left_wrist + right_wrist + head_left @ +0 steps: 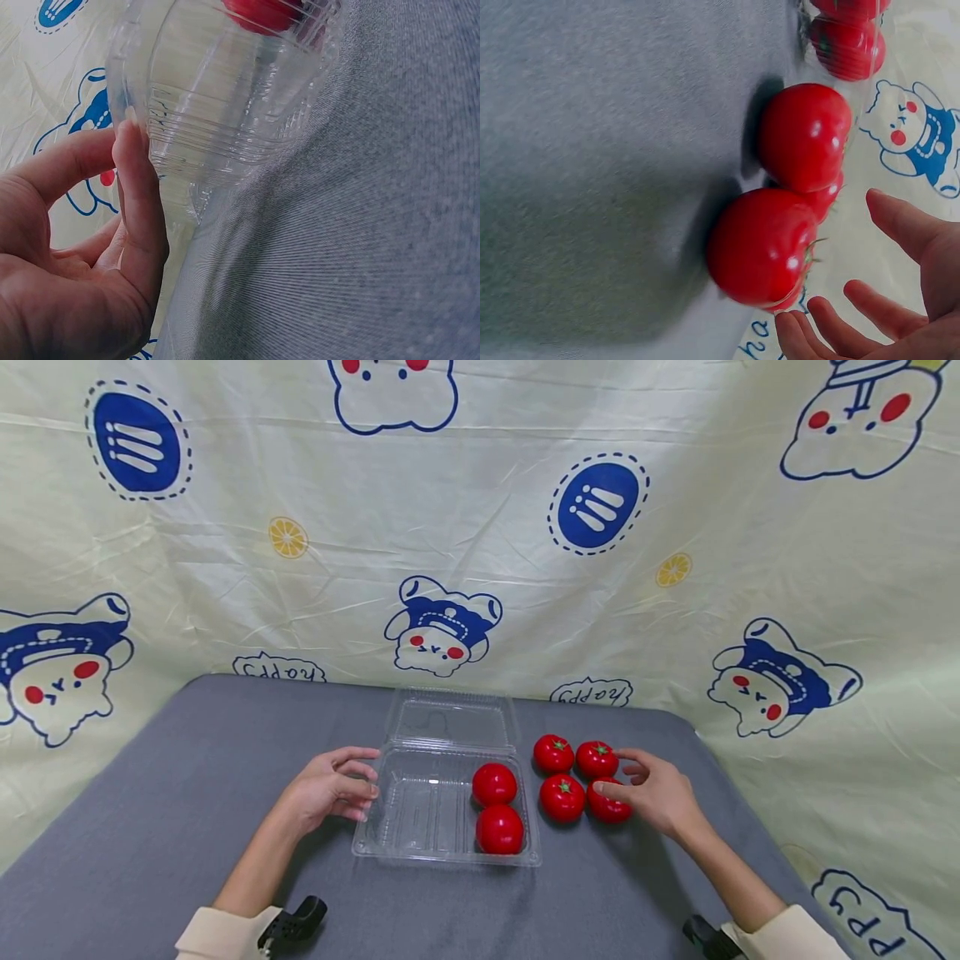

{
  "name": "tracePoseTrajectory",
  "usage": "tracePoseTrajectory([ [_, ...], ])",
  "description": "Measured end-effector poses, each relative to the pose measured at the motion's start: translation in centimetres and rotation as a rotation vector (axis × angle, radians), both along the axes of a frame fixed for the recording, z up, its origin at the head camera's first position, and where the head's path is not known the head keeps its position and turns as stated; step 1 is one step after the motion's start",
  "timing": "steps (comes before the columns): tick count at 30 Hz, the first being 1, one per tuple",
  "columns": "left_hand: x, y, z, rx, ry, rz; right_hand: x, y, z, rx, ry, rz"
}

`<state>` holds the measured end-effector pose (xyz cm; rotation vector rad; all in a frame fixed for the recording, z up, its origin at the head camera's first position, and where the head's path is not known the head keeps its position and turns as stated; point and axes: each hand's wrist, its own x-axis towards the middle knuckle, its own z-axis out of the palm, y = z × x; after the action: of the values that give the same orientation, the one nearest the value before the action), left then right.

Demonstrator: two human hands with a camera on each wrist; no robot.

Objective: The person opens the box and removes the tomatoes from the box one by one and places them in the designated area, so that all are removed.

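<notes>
A clear plastic clamshell container (420, 852) lies with its lid (450, 718) folded back. Two red tomatoes, a rear one (493, 784) and a front one (501, 830), sit along its right side. My left hand (330, 789) is at the container's left rim, fingertips and thumb right at the edge and spaced along it. To the right of the container, several loose tomatoes (562, 798) form a tight cluster. Over the cluster's right-front tomato (611, 808) hovers my right hand (652, 789), thumb and fingers spread; in the right wrist view nothing lies between them.
Grey cloth (225, 793) covers the table. A pale printed curtain (480, 543) hangs behind and along the sides. Dark wrist-worn devices sit at the left cuff (292, 922) and the right cuff (708, 939).
</notes>
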<state>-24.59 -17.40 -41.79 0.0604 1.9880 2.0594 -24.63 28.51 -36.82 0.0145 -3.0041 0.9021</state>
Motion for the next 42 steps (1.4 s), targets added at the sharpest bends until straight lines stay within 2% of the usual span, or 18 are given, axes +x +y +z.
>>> tracePoseTrajectory([
  [12,-0.1,0.1,0.0,-0.006,-0.002,0.006,0.1,-2.8,1.1,0.001,0.083,0.061],
  [29,-0.1,0.0,-0.1,0.009,-0.007,0.005,1.6,-8.0,1.7,-0.101,0.054,0.216],
  [42,-0.1,0.1,-0.1,-0.001,-0.006,0.010,2.4,-11.0,1.4,-0.103,0.007,0.325],
])
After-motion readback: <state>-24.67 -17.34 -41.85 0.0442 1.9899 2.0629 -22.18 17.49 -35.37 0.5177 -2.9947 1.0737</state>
